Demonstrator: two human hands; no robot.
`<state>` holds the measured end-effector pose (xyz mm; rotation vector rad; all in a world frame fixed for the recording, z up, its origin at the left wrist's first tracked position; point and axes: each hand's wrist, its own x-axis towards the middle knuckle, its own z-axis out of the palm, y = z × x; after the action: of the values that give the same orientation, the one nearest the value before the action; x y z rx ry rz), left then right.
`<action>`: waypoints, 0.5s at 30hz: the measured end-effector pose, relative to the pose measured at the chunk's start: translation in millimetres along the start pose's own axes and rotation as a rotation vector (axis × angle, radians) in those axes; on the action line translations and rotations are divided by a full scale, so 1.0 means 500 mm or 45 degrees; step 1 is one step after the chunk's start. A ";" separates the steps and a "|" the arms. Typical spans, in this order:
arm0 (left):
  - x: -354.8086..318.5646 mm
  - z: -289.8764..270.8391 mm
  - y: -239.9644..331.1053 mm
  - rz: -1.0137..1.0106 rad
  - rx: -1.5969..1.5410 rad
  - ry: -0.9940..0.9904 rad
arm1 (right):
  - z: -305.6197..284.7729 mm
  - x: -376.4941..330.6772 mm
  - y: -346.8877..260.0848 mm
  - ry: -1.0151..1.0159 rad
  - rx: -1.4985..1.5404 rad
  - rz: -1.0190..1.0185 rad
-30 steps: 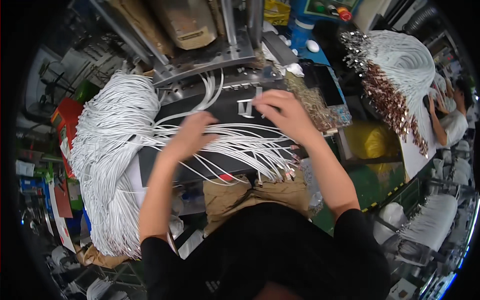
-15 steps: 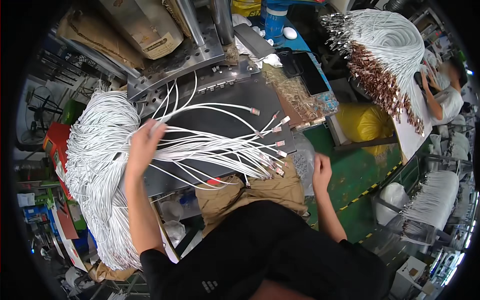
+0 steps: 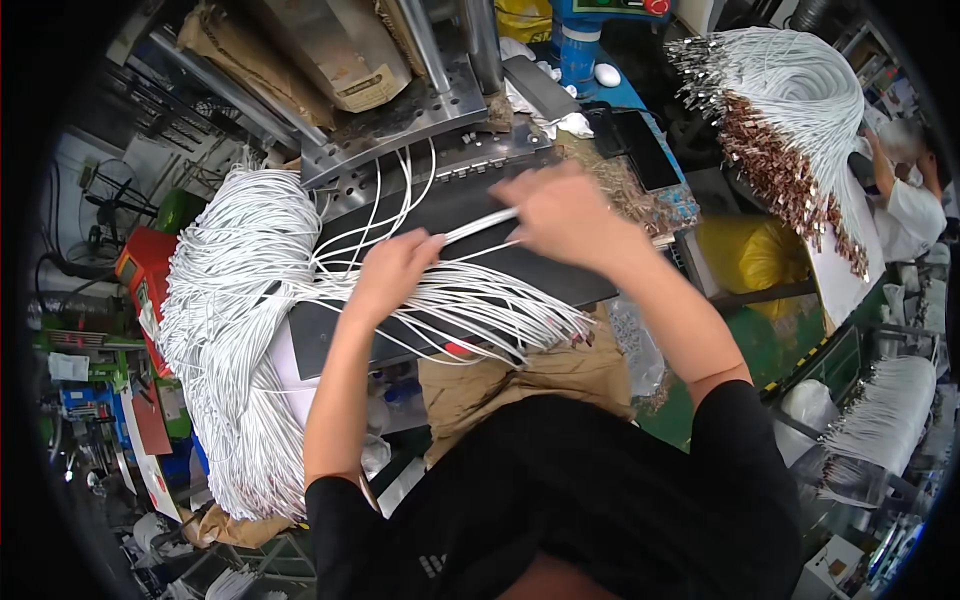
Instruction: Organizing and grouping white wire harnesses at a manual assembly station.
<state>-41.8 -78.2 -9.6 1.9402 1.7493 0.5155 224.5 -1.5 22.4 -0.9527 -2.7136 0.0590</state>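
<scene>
My left hand (image 3: 396, 274) is closed around a few white cables (image 3: 478, 226) lifted a little off the black work surface (image 3: 345, 335). At the other end of this short stretch, my right hand (image 3: 565, 215) reaches over the surface, its fingers on the cables and blurred by motion. The cable ends are hidden behind it. More loose white cables (image 3: 480, 305) fan out below the hands, their connector ends over the near edge of the surface. A large tied bundle of white cables (image 3: 235, 245) hangs at the left.
A metal press (image 3: 400, 135) with thick posts stands at the back, several cables running under its plate. A phone (image 3: 650, 150) and cable scraps (image 3: 610, 185) lie at the back right. Far right, a person (image 3: 910, 205) sits near another big cable bundle (image 3: 790, 110).
My right hand has come up from the lower right onto the cables. The left hand has moved right and closed on several of them. The view has shifted slightly.
</scene>
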 end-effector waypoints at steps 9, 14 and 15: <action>-0.063 0.005 0.123 -0.421 -1.181 -0.731 | 0.046 -0.052 0.010 0.182 -0.001 0.227; -0.058 0.087 0.095 -0.507 -1.449 -0.642 | 0.103 -0.039 0.046 0.218 0.765 0.050; -0.057 0.087 0.094 -0.510 -1.389 -0.582 | 0.107 -0.022 0.099 0.305 1.178 0.440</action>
<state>18.0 -113.8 -17.0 0.8244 1.1107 0.6238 248.8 33.3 -38.1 -0.9910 -1.8992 1.0709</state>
